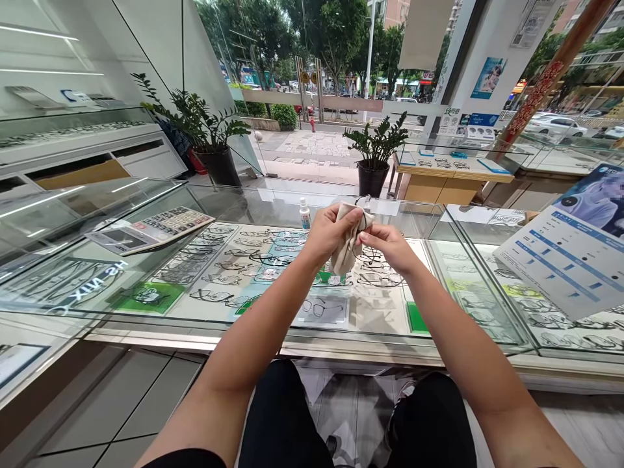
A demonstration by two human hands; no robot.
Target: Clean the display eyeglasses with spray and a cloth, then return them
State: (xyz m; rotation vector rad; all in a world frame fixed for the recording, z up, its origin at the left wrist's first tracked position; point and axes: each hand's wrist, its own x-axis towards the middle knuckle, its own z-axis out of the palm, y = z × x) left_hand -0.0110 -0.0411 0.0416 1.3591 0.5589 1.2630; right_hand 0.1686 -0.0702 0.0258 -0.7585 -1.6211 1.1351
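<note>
Your knees (283, 403) are just in front of the glass display case (170, 335), rows of eyeglasses (214, 296) inside it. Over the case, your left hand (331, 231) has a beige cloth (345, 253) bunched in its grip, and your right hand (389, 246) looks to be pinching dark-rimmed glasses (363, 221) partly covered by it. Calculator (156, 227)'s on the case's left side, spray bottle (305, 214)'s toward its far edge, potted plant (373, 153)'s beyond.
</note>
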